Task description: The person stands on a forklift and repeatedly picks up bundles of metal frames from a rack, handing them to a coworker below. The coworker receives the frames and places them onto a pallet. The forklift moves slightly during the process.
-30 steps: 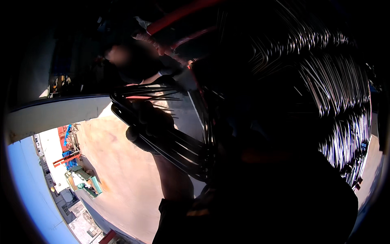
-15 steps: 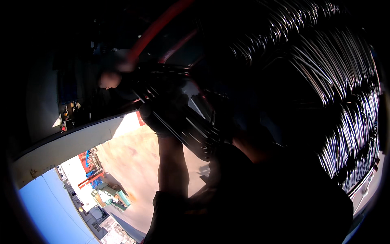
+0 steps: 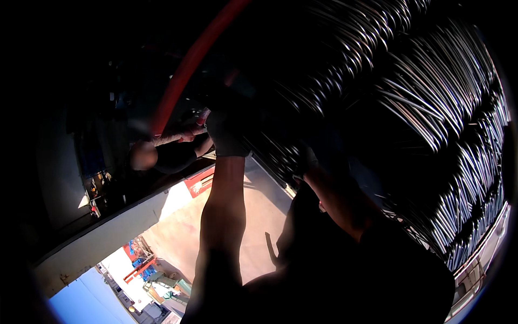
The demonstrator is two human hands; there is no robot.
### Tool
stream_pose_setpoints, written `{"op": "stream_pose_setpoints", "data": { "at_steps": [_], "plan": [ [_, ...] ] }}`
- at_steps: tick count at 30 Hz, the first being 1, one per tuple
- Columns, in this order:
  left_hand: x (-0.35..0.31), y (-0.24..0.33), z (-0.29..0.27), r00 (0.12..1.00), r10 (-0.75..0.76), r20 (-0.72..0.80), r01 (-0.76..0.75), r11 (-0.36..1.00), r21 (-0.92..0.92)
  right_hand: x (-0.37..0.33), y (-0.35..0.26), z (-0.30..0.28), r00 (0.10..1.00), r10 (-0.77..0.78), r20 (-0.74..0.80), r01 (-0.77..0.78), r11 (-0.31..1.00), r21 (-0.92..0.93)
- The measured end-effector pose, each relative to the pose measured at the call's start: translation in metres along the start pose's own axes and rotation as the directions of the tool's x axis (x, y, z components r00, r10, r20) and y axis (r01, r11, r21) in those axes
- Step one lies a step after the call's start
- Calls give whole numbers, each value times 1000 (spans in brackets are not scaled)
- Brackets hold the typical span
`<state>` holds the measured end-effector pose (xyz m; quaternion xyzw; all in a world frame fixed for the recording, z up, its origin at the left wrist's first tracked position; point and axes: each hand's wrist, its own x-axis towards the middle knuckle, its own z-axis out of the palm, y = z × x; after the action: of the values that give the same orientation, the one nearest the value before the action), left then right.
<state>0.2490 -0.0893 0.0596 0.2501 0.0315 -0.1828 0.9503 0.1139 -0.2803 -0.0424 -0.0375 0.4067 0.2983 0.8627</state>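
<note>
My left hand (image 3: 229, 137), in a dark glove, reaches up into deep shade. Its fingers are lost in the dark. Against its right side is a bundle of thin, shiny dark rods or wires (image 3: 278, 156), sloping down to the right. My right hand (image 3: 308, 162) is at the far side of that bundle, mostly black in shadow, so its grip does not show. A large stack of bent, shiny metal strands (image 3: 431, 81) rises in layers on the right.
Another person's arm (image 3: 202, 146) reaches toward the shaded area at left, near a curved red bar (image 3: 189, 67). A pale beam (image 3: 102, 232) crosses the lower left. Beyond it lie sunlit ground (image 3: 172, 232) and green and orange equipment (image 3: 162, 283).
My left hand has risen slightly and shifted right. The rod bundle has moved up between my arms. The other person's arm now shows beside my left hand.
</note>
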Motion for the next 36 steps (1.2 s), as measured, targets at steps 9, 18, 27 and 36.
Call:
{"op": "stream_pose_setpoints", "data": {
  "at_steps": [9,18,27,36],
  "plan": [
    [94,-6,30,840,-9,-543,169,954,247,-14,-37,79,931,-285,-226,282,958,-47],
    [67,0,21,905,-59,-422,181,949,257,-32,-21,34,960,-255,-116,223,947,-232],
    [17,-31,-5,866,11,-500,144,952,271,-111,-34,-24,956,-235,-173,149,903,-403],
    [-91,-72,-45,931,325,-166,181,-14,983,-220,-59,-62,963,-265,-42,175,739,-650]
  ]
}}
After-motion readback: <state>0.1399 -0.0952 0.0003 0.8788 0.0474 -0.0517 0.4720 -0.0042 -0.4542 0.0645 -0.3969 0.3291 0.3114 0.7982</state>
